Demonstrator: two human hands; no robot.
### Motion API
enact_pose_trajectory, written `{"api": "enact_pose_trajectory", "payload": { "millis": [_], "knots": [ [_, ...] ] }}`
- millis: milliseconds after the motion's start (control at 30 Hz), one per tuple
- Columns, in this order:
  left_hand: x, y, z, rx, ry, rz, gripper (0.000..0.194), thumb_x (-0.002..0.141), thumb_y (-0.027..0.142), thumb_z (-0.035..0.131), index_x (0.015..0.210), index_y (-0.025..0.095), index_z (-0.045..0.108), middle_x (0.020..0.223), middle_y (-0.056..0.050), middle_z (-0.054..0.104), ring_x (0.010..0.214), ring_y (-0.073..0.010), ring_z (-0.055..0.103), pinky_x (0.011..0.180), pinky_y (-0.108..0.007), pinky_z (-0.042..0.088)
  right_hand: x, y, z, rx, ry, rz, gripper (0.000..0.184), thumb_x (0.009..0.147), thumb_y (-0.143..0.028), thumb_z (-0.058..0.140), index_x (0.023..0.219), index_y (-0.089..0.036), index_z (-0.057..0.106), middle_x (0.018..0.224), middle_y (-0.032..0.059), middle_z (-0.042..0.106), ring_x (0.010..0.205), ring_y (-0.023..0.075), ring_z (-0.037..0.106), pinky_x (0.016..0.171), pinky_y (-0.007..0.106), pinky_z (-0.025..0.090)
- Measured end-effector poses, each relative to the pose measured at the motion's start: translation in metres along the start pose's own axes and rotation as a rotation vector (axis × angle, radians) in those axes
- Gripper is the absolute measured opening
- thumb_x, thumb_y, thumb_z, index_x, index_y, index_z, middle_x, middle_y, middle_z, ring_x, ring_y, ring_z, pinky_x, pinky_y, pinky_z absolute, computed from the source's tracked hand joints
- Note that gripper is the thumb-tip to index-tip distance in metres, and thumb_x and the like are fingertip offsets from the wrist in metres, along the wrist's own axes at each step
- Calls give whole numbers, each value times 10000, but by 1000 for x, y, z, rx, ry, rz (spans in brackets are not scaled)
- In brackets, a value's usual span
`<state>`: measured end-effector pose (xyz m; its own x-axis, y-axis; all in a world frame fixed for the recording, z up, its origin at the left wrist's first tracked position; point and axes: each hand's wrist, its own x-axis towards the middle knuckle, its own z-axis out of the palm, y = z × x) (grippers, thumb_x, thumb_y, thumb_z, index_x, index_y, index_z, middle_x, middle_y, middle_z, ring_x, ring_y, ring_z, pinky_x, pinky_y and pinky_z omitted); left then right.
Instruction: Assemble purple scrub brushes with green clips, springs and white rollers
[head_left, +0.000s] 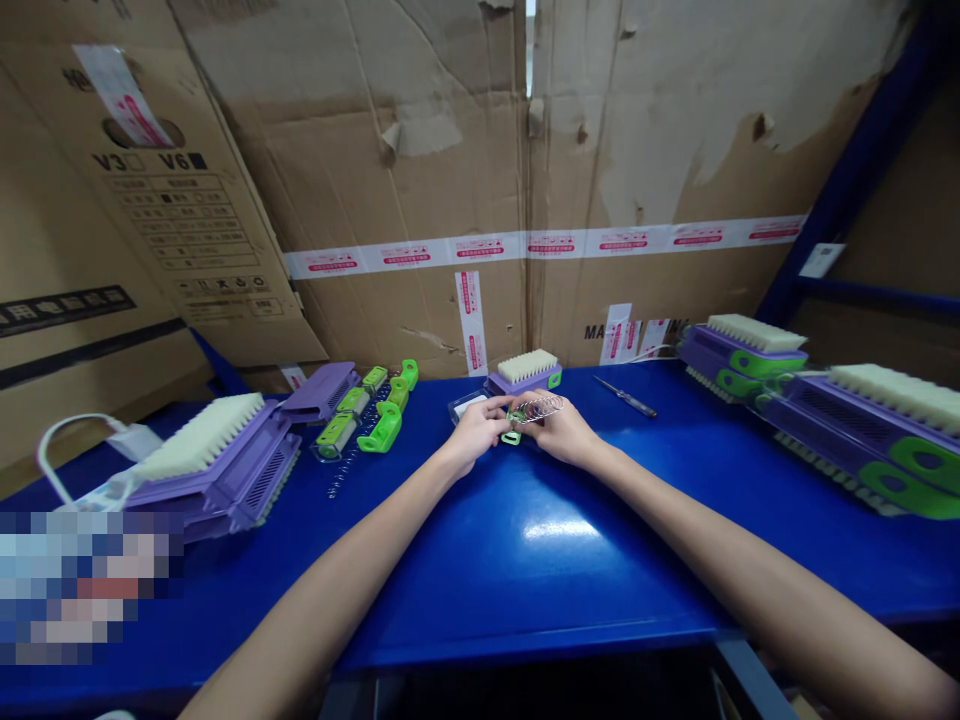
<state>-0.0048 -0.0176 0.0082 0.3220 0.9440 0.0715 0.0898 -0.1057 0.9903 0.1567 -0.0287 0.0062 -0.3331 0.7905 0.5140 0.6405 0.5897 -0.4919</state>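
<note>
At the middle of the table, my left hand point(477, 436) and my right hand point(564, 432) meet with fingers bent around small parts. Between their fingertips is a light green plastic piece point(511, 437), mostly covered by the fingers. A metal coil spring point(541, 406) sticks out over the back of my right hand, its near end among the fingers. Just beyond my left hand lies a clear plastic case point(463, 404) with something white in it. A purple brush point(525, 372) with cream bristles lies behind both hands, bristles up.
On the left are stacked purple brushes point(217, 450), a purple shell point(321, 390), green plastic parts point(384, 428), green-and-clear pieces point(336, 436) and loose springs point(343, 470). A screwdriver point(628, 398) lies right of my hands. More brushes point(862, 430) stand far right. Cardboard point(420, 170) walls the back.
</note>
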Motion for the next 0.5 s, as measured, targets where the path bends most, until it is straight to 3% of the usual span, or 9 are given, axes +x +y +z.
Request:
{"api": "enact_pose_trajectory", "payload": {
  "millis": [267, 500],
  "knots": [
    [0, 2, -3, 26, -89, -7, 577, 614, 93, 615, 1190, 80, 578, 615, 38, 533, 474, -46, 395, 437, -187, 282, -1, 2, 0, 55, 15, 103, 111, 739, -217, 637, 846, -236, 615, 846, 2, 638, 756, 161, 579, 686, 251, 430],
    [-2, 5, -4, 36, -129, -23, 602, 629, 111, 634, 1224, 80, 547, 686, 5, 580, 517, -60, 452, 464, -195, 304, 0, -4, -6, -92, -51, 167, 165, 698, -172, 615, 850, -234, 591, 815, 2, 615, 731, 158, 557, 607, 229, 358]
  ]
}}
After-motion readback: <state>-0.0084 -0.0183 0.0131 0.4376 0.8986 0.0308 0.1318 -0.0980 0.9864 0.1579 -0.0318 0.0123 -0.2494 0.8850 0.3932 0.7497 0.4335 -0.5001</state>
